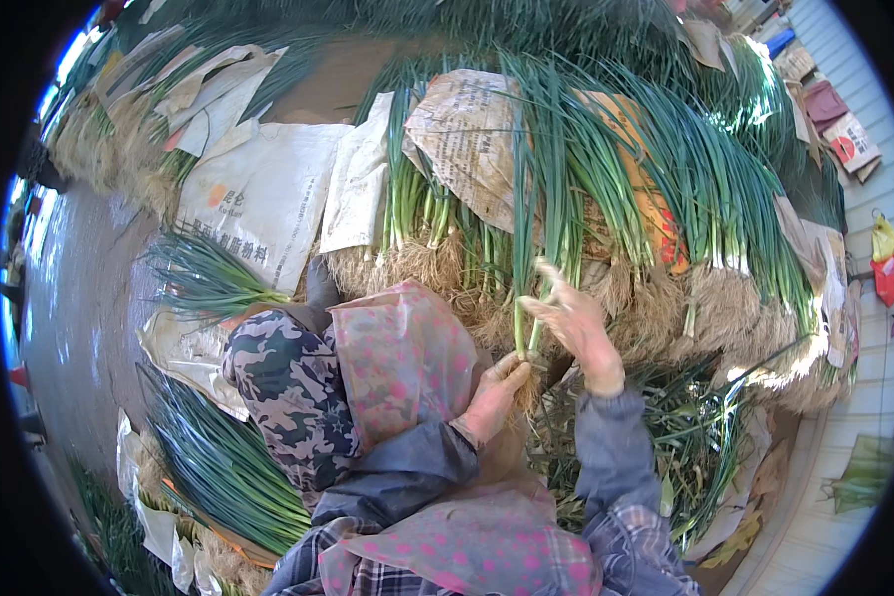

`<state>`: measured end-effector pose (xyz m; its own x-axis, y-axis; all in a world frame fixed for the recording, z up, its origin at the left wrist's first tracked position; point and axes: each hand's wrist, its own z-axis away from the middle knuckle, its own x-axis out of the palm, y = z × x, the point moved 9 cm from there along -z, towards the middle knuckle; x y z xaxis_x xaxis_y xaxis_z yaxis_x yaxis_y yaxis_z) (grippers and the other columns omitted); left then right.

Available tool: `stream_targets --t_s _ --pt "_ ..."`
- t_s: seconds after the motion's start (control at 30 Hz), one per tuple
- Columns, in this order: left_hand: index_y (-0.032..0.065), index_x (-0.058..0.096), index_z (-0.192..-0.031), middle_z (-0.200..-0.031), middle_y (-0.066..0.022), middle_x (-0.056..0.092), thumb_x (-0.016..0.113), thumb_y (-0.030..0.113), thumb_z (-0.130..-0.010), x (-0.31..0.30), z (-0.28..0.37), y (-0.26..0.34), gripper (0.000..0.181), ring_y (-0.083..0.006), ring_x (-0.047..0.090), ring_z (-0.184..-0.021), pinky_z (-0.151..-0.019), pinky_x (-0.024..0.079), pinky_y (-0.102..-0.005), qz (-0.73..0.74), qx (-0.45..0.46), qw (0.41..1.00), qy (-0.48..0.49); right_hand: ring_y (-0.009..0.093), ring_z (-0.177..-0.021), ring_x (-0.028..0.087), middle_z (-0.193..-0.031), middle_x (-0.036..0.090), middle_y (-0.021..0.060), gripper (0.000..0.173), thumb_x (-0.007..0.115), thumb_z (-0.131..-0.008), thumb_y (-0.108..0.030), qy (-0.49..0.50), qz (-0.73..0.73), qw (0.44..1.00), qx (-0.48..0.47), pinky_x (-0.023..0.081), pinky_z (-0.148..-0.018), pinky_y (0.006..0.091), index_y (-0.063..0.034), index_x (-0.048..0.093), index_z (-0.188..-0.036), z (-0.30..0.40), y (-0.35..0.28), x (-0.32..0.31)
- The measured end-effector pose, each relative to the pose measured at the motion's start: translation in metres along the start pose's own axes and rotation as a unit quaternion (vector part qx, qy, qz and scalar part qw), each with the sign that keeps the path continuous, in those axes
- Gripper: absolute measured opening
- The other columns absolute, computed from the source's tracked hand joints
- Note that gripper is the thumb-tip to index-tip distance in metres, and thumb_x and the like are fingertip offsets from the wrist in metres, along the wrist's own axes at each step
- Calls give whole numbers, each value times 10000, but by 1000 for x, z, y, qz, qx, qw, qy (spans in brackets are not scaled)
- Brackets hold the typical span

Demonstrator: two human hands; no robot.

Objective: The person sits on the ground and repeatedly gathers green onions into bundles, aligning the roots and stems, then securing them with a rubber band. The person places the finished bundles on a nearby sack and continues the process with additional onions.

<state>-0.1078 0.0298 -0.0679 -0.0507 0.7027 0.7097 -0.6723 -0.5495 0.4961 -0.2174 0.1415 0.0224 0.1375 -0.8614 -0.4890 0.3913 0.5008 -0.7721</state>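
My left hand (495,395) grips a few green onions (520,331) low down, just above their stringy roots. The stalks stand upright, with long green leaves reaching up over the bundles behind. Beside the white stems is my right hand (585,328), slightly blurred, its thumb and fingers spread apart. No object shows in its grasp; whether a fingertip touches a stem is hard to tell. A cloth with pink dots (402,365) covers part of my lap, next to a leg in camouflage fabric (290,402).
Rows of green onions (715,201) with brown roots lie ahead. Among them are a printed white sack (261,194) and a crumpled sack (465,141). More onions (223,447) lie at left. Loose leaf trimmings (693,432) pile at right, before a pale ribbed wall (857,372). Wet-looking floor (82,298) stretches along the left.
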Motion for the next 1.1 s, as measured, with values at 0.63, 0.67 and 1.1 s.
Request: stream_targets --t_s 0.63,0.67,1.1 --pt "24 476 -1332 -1045 -23 587 578 95 -950 5 -4 6 401 -61 564 -884 -777 477 -220 -30 8 999 -11 298 -935 675 -1042 688 120 483 581 -855 -542 -121 433 875 179 519 -830 388 -227 639 -1216 177 173 -40" --pt "24 482 -1331 -1044 -25 587 570 90 -950 5 -5 0 397 -59 561 -885 -776 474 -219 -72 4 997 -22 281 -877 673 -998 683 102 428 591 -870 -469 -54 348 934 56 522 -775 378 -223 624 -1218 157 133 -29" --pt "13 522 -1282 -967 -37 620 536 86 -949 3 -8 -9 341 -100 556 -873 -771 470 -257 -319 39 944 -71 44 -568 449 -710 579 -24 349 485 -1024 -321 -205 -317 926 15 340 -512 192 -39 633 -882 112 34 32"
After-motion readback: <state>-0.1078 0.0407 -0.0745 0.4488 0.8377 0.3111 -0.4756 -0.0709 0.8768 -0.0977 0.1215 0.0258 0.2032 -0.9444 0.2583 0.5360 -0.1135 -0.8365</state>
